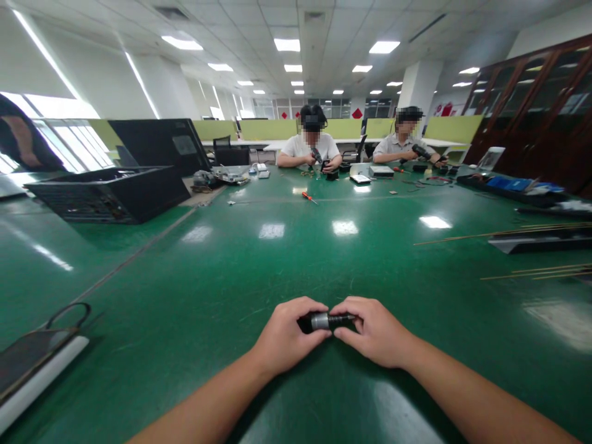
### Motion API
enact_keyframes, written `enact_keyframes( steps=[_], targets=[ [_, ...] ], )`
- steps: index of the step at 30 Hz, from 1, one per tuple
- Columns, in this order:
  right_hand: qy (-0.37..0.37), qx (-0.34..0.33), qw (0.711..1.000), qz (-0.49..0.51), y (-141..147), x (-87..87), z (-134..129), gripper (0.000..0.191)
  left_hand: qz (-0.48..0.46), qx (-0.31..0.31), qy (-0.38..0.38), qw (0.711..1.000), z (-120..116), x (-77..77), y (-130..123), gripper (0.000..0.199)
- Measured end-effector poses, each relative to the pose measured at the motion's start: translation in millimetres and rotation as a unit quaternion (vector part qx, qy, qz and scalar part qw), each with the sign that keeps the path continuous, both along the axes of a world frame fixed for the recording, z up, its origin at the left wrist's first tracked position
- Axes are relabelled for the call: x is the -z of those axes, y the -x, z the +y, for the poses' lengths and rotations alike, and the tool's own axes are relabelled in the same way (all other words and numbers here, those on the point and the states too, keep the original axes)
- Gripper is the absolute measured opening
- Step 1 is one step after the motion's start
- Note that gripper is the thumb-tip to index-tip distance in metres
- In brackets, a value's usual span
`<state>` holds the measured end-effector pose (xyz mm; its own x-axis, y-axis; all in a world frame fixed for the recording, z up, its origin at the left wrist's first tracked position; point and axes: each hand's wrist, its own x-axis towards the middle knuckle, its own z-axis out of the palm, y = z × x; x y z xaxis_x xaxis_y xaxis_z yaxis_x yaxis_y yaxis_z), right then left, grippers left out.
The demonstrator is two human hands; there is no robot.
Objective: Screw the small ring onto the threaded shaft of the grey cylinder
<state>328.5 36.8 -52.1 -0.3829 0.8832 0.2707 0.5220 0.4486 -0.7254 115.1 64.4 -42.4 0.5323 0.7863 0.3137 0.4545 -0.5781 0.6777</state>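
Under and all around the fingers (311, 303), a green tabletop (222, 271) is spreading. Open black case (106, 200) is sitting far-left of them. Two people, one in white (300, 148), one in light grey (386, 146), are working across the tabletop, well beyond the fingers. Dark tray (522, 192) is lying far-right, holding blue items. Left hand (289, 333) is pinching the dark end of a silver-and-black tool (320, 320) between thumb and fingers; right hand (377, 333) is curling round its tapered end, grip unclear. Tool is lying roughly level between both hands' fingers. Orange-handled screwdriver (308, 197) is resting well ahead of them.
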Motion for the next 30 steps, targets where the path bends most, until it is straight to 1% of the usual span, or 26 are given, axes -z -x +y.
enact_keyframes(
  steps=[5,12,21,30],
  targets=[
    [0.002,0.008,1.000,0.006,2.5,1.6,2.5,0.015,-0.002,-0.001,0.007,1.000,-1.2,-0.5,-1.2,0.022],
    [-0.013,0.001,1.000,0.015,0.9,1.8,5.6,0.008,0.001,-0.011,0.007,1.000,-3.2,0.7,-4.2,0.022],
    [-0.028,-0.011,0.999,0.013,0.2,1.4,5.8,0.007,0.011,-0.030,0.014,0.999,-5.2,4.1,-3.4,0.026],
    [-0.033,-0.017,0.999,0.009,-2.0,0.0,5.8,0.008,0.007,-0.029,0.008,1.000,-6.5,4.4,-3.4,0.027]
  ],
)
